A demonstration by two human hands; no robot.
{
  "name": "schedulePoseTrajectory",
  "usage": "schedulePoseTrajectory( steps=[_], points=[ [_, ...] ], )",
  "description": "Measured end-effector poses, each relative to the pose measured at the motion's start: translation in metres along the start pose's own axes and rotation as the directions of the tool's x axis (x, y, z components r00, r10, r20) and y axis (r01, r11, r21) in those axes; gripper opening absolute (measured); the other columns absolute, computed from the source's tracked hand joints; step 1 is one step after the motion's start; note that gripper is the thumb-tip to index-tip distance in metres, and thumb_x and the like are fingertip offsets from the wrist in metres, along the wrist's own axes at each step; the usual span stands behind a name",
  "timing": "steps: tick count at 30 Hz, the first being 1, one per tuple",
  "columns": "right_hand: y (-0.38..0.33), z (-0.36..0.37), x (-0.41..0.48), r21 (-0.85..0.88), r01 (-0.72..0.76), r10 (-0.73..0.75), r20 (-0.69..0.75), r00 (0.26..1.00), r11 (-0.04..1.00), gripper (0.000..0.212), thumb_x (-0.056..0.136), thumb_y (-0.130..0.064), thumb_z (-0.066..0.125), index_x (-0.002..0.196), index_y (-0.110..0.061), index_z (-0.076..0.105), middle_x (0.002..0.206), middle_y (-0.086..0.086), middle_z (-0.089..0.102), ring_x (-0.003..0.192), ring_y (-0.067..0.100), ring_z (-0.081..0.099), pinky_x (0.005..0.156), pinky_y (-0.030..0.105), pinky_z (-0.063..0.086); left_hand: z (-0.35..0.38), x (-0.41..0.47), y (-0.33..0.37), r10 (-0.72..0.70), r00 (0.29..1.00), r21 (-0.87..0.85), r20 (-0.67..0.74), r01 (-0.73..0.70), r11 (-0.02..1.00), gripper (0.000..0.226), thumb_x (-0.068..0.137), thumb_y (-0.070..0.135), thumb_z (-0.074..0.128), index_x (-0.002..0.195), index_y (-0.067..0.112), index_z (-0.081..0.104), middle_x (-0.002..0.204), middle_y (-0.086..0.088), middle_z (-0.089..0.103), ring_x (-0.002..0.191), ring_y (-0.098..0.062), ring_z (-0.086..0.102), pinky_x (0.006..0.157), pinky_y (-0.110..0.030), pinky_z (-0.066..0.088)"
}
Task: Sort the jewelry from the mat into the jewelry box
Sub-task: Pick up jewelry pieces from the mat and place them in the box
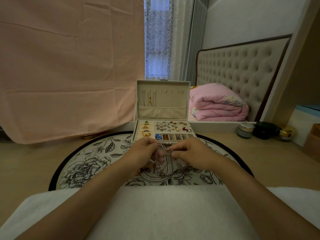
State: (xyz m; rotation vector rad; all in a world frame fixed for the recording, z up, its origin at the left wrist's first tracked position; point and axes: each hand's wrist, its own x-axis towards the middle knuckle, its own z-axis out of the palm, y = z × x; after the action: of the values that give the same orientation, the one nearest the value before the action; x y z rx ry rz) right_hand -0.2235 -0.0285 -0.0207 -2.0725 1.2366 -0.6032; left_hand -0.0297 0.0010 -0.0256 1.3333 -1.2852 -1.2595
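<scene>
A cream jewelry box (187, 101) stands open at the far edge of a round floral mat (90, 163). Its tray holds gold rings at the left, several earrings at the right and small compartments in front. Thin necklaces hang inside the lid. My left hand (141, 150) and my right hand (189, 152) meet just in front of the box and pinch the two ends of a silver chain (164, 147), stretched between them above the mat. More jewelry (164, 174) lies on the mat under my hands, partly hidden.
Small cosmetic jars (245, 129) and a dark round case (265, 129) sit on the wooden tabletop at the right. A pink cloth (69, 66) hangs behind at the left. A white towel (164, 205) covers my lap at the near edge.
</scene>
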Motion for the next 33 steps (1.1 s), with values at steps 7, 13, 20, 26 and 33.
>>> schedulePoseTrajectory(
  steps=[7, 13, 20, 26, 33],
  points=[
    [-0.004, -0.012, -0.005, -0.028, 0.002, -0.006, -0.153, 0.988, 1.0, 0.013, 0.084, -0.029, 0.08, 0.096, -0.031, 0.081, 0.064, -0.019, 0.068, 0.056, -0.009, 0.055, 0.054, 0.007, 0.039, -0.004, 0.008, -0.009, 0.034, 0.991, 0.188, -0.13, -0.009, 0.982, 0.012, 0.103, 0.017, 0.048, 0.097, 0.012, 0.058, 0.065, -0.005, 0.056, 0.045, -0.014, 0.056, 0.048, -0.028, 0.047],
    [0.004, -0.032, -0.007, -0.124, -0.049, 0.031, -0.141, 0.99, 0.991, 0.013, 0.087, -0.024, 0.077, 0.096, -0.032, 0.08, 0.089, -0.02, 0.072, 0.084, -0.004, 0.065, 0.075, 0.016, 0.047, -0.018, 0.011, -0.017, 0.308, 0.945, 0.831, -0.109, -0.083, 0.551, 0.016, 0.102, 0.03, 0.043, 0.104, 0.027, 0.058, 0.094, 0.006, 0.064, 0.077, -0.015, 0.058, 0.069, -0.032, 0.048],
    [0.007, -0.031, -0.005, -0.091, -0.004, -0.023, -0.299, 0.954, 0.996, 0.012, 0.096, -0.027, 0.065, 0.087, -0.027, 0.072, 0.084, -0.012, 0.068, 0.077, 0.001, 0.058, 0.071, 0.023, 0.045, -0.02, 0.005, -0.008, 0.151, 0.986, 0.967, -0.073, 0.032, 0.254, 0.018, 0.092, 0.025, 0.049, 0.1, 0.024, 0.066, 0.104, 0.002, 0.064, 0.091, -0.017, 0.059, 0.076, -0.029, 0.051],
    [-0.009, -0.021, -0.004, 0.296, 0.072, -0.004, -0.224, 0.975, 0.953, 0.019, 0.105, -0.02, 0.047, 0.093, -0.016, 0.062, 0.09, -0.001, 0.076, 0.052, 0.01, 0.05, 0.047, 0.022, 0.036, -0.01, 0.004, -0.007, 0.274, 0.962, 0.991, 0.015, -0.051, 0.124, 0.023, 0.091, 0.032, 0.055, 0.11, 0.025, 0.067, 0.11, 0.0, 0.061, 0.099, -0.019, 0.057, 0.085, -0.033, 0.053],
    [-0.026, -0.022, -0.009, 0.538, 0.128, 0.001, -0.234, 0.972, 0.833, 0.019, 0.107, -0.016, 0.041, 0.096, -0.015, 0.056, 0.077, 0.007, 0.071, 0.043, 0.013, 0.041, 0.042, 0.019, 0.027, 0.0, 0.013, -0.035, 0.356, 0.87, 0.791, 0.341, -0.471, 0.391, 0.026, 0.092, 0.029, 0.067, 0.117, 0.027, 0.072, 0.118, 0.008, 0.066, 0.108, -0.007, 0.058, 0.098, -0.026, 0.046]
  ],
)
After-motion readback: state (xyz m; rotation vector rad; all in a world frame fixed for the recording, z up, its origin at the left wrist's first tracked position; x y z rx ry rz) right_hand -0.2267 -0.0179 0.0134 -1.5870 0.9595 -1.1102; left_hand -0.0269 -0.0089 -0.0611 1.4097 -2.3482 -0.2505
